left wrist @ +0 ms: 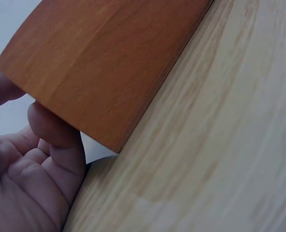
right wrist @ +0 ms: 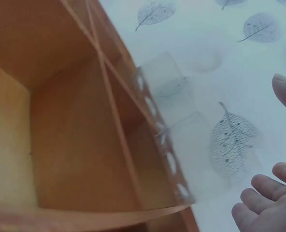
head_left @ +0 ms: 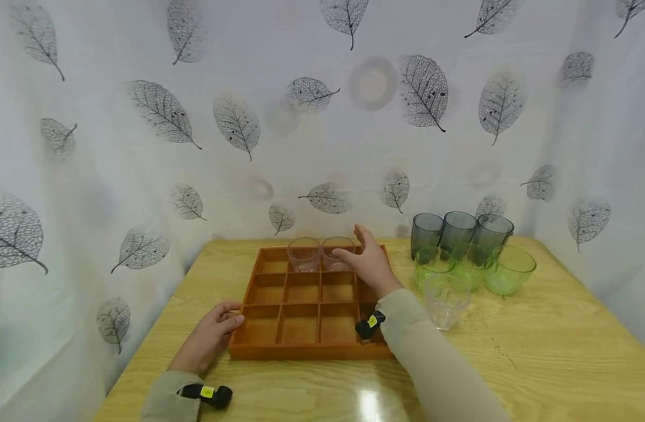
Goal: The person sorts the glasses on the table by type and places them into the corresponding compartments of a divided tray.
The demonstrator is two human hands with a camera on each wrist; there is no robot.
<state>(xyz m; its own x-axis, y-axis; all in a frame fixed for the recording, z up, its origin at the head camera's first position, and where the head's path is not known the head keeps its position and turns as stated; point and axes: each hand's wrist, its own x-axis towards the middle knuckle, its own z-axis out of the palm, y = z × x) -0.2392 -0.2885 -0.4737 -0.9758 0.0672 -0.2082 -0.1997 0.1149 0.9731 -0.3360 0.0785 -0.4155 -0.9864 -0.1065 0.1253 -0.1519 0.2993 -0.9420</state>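
Observation:
A brown wooden divided tray (head_left: 309, 351) lies on the table. At its left side is my left hand (head_left: 209, 337), thumb and fingers holding the edge near the front corner; the left wrist view shows bent fingers (left wrist: 56, 125) against that edge. Two clear glasses, a left one (head_left: 304, 255) and a right one (head_left: 335, 258), stand side by side in back-row compartments. My right hand (head_left: 372, 266) hovers over the tray's back right with thumb and fingers spread, close to the right glass. In the right wrist view, a gap separates the right hand (right wrist: 273, 203) from the glasses (right wrist: 181, 145).
To the tray's right stand several dark grey glasses (head_left: 427, 234), with green glasses (head_left: 509, 272) before them. Another clear glass (head_left: 446, 305) is nearest the front, close beside the right forearm. A leaf-patterned curtain (head_left: 312, 146) hangs behind the table (head_left: 554, 351).

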